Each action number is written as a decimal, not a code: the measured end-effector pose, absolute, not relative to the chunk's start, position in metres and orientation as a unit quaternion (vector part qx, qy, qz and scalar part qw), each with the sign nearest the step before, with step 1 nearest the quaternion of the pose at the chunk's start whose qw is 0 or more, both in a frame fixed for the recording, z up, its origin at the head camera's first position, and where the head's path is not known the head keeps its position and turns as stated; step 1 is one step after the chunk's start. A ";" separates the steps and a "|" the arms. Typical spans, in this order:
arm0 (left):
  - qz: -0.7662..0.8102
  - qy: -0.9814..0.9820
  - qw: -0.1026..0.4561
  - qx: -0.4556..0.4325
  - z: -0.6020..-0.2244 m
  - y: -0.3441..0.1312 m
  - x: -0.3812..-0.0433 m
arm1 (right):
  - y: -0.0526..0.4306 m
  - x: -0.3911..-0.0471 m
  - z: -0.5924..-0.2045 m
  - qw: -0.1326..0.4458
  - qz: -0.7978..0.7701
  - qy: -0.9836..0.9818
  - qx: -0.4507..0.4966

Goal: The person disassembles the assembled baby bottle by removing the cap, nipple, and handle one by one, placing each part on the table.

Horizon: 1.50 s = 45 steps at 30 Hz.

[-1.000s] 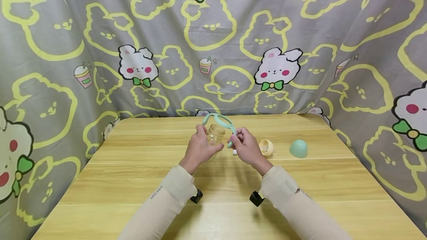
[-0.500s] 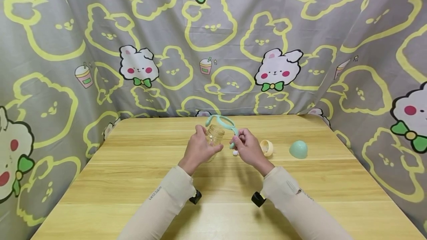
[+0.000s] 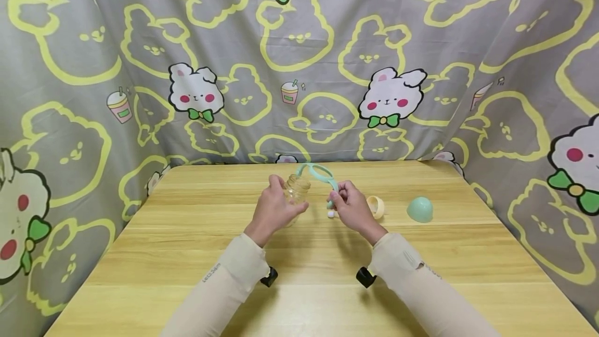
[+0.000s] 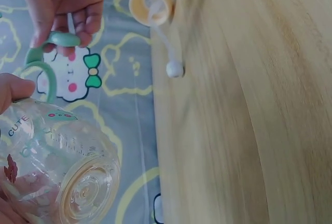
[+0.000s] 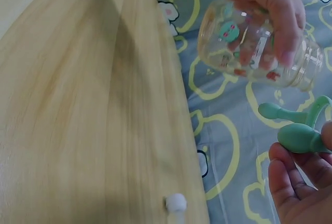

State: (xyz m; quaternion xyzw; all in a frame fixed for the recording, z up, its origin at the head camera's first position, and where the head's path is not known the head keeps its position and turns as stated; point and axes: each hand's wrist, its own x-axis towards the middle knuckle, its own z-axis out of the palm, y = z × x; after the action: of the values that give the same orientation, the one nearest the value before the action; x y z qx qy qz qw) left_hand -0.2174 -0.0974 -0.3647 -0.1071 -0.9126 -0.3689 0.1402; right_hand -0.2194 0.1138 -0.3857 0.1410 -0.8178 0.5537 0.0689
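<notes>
My left hand (image 3: 273, 208) grips a clear, yellowish baby bottle (image 3: 298, 187) without a lid, its mouth tipped up and away. In the left wrist view, printed figures and the word CUTE show on the bottle's side. My right hand (image 3: 353, 208) pinches one rounded end of a mint-green two-armed bottle handle (image 5: 298, 137). The handle's ring lies just right of the bottle mouth in the head view, apart from it. Below the right fingers, a white straw weight (image 3: 330, 214) lies on the table, joined by a straw to a cream screw collar (image 4: 167, 7).
A mint-green domed cap (image 3: 420, 209) stands on the wooden table (image 3: 309, 306) to the right of the collar. A patterned grey curtain (image 3: 290, 35) hangs behind the table and along both sides.
The left hand has moved slightly left with the bottle, and the right hand slightly right with the handle. The handle's ring, formerly close over the bottle mouth, now stands further from it.
</notes>
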 end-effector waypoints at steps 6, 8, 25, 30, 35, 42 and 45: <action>-0.371 -0.912 0.140 -0.105 -0.362 -0.102 -0.214 | 0.114 -0.223 -0.395 0.054 0.555 -0.820 0.128; -0.370 -0.912 0.142 -0.103 -0.361 -0.103 -0.213 | 0.113 -0.225 -0.398 0.048 0.561 -0.816 0.129; -0.361 -0.910 0.177 -0.103 -0.359 -0.115 -0.214 | 0.098 -0.226 -0.423 0.026 0.540 -0.833 0.118; -0.361 -0.909 0.179 -0.103 -0.357 -0.118 -0.213 | 0.094 -0.227 -0.431 0.029 0.527 -0.840 0.125; -0.362 -0.908 0.180 -0.105 -0.355 -0.119 -0.213 | 0.091 -0.228 -0.437 0.019 0.519 -0.845 0.130; -0.368 -0.908 0.176 -0.101 -0.356 -0.119 -0.214 | 0.087 -0.228 -0.444 0.005 0.517 -0.844 0.142; -0.368 -0.908 0.172 -0.098 -0.357 -0.120 -0.214 | 0.086 -0.228 -0.446 0.001 0.514 -0.845 0.148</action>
State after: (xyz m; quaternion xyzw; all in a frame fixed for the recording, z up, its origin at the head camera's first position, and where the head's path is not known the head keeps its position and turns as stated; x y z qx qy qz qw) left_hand -0.2138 -0.1200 -0.3567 -0.0977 -0.9084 -0.3685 0.1719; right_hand -0.2277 0.0859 -0.4460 0.1483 -0.8449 0.5140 0.0013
